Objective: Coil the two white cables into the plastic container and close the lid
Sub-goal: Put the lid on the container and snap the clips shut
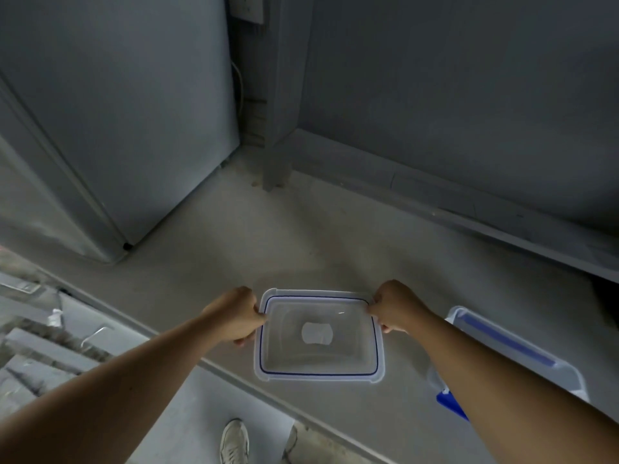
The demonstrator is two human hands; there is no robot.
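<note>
A clear rectangular plastic container (268,360) with a blue-seamed lid (318,308) on top sits on the pale counter near its front edge. My left hand (237,318) pinches the lid's left edge near the far corner. My right hand (397,308) pinches the right edge near its far corner. A white oval shape shows through the lid at the centre. I cannot tell whether cables lie inside; none are visible as coils.
A second clear container (566,376) with blue clips sits to the right, partly behind my right forearm. A grey appliance (117,128) stands at the back left, a wall ledge (435,195) runs along the back right. Below the counter edge are shoes (234,442) and floor clutter.
</note>
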